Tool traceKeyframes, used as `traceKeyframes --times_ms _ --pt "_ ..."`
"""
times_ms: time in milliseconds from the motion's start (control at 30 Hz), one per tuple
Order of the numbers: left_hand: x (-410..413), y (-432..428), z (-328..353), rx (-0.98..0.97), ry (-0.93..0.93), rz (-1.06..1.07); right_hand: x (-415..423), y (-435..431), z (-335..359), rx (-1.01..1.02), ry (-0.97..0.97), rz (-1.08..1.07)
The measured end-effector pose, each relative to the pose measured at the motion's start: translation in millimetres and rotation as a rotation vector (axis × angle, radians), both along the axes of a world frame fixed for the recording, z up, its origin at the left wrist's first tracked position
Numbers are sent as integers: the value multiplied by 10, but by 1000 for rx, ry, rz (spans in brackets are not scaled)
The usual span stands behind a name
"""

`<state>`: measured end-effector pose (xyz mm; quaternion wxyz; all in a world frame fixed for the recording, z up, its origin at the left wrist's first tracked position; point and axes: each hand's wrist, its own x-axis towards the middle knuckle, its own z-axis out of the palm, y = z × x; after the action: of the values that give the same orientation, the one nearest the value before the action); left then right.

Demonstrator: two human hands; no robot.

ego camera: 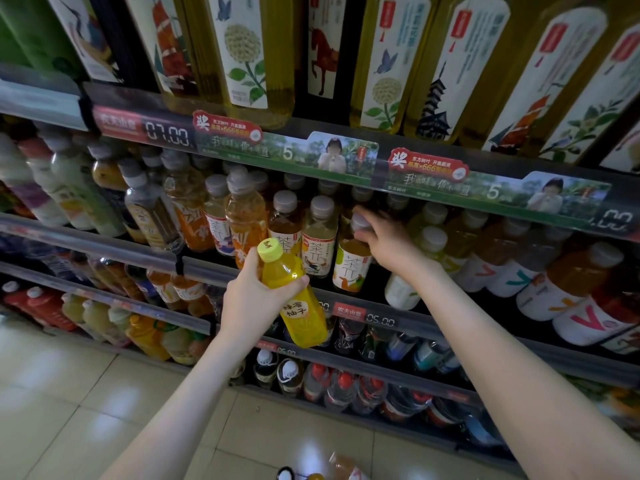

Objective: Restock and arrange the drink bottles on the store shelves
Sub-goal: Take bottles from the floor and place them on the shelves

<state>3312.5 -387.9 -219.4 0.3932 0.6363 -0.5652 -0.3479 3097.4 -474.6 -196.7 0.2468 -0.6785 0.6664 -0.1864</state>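
Yellow bottle [294,299], yellow-green cap [270,249], yellow label with dark characters: held in the air in front of the middle shelf [214,268], tilted with its cap up and to the left and its base down and to the right. It is not on any shelf. The left hand [251,301] grips it around the upper body, with fingers [254,263] curled behind near the neck and the thumb across the front.

Just to the right, a tea bottle [351,268] with amber liquid and a white label stands at the front of the middle shelf. The right hand [384,237] is on top of it, fingers curled round its grey cap [360,221]. The hand is slightly blurred.

Similar grey-capped tea bottles [318,233] stand beside it on the left, close to the yellow bottle's cap. Further right on the same shelf are white-labelled bottles [554,289].

A price tag [380,320] on the shelf edge reads 05.00. Above is a green promo strip [294,152], and over it tall bottles [242,46] with illustrated labels. The shelf below holds red-capped bottles [343,379]. At lower left is a beige tiled floor [69,393].
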Motion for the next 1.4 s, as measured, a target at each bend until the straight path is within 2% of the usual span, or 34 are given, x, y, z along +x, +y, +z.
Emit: traceKeyframes --times_ms 133,233,300,400,500,567,700,767,933,1033,1100,1167,1300,1400 --pt "42 37 -24 6 -8 -43 51 115 -55 -91 13 24" --pt "48 67 -46 34 -2 -71 205 402 -22 -226 14 129" --pt "41 75 -61 46 16 -74 325 620 -65 -160 -69 267" --pt "6 81 -49 56 61 -92 429 870 -296 99 -186 369" --pt "-93 94 23 48 75 -161 382 1022 -451 197 -290 221" --pt "-194 113 103 31 77 -248 285 1116 -457 145 -330 148" --pt "-424 145 310 72 280 -455 -31 1370 -327 31 -449 1" --pt "-571 158 447 46 291 -533 -242 1508 -198 -25 -486 -71" --pt "-1106 216 844 -139 177 -720 -768 1835 273 -158 -570 -195" --pt "-1464 289 989 -93 104 -952 -1049 2041 585 -267 -641 -253" --pt "-1744 380 1062 -75 -58 -1052 -1255 2172 743 -350 -720 -304" --pt "-2017 499 1139 -130 -194 -1059 -1465 2302 886 -414 -794 -346" --pt "-2502 741 1325 -286 -220 -984 -1880 2578 1152 -435 -842 -348" --pt "-2872 959 1457 -467 -402 -854 -2185 2746 1263 -453 -828 -415"
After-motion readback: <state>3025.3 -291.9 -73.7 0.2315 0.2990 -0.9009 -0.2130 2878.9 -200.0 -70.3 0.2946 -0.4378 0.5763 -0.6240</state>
